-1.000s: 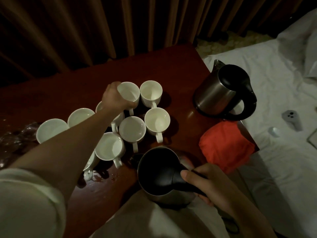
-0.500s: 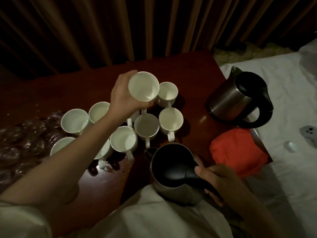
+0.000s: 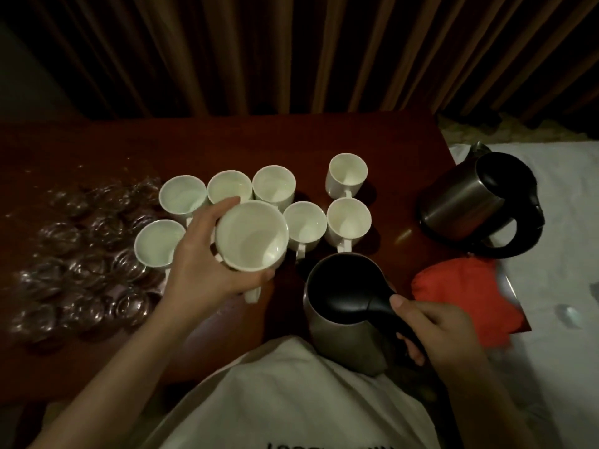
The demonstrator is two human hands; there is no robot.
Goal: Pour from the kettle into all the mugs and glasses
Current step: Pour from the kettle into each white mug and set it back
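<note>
Eight white mugs show: seven stand clustered on the dark red table (image 3: 382,137), and one mug (image 3: 252,236) is lifted above them, mouth up and empty, in the left hand (image 3: 207,254), whose fingers curl round its side. Two steel kettles with black lids are in view. The right hand (image 3: 434,328) grips the black handle of the near kettle (image 3: 343,306) at the table's front edge. The second kettle (image 3: 479,202) stands at the right edge, behind a red cloth (image 3: 466,296). Clear glasses (image 3: 81,251) crowd the left side, too dim to count.
</note>
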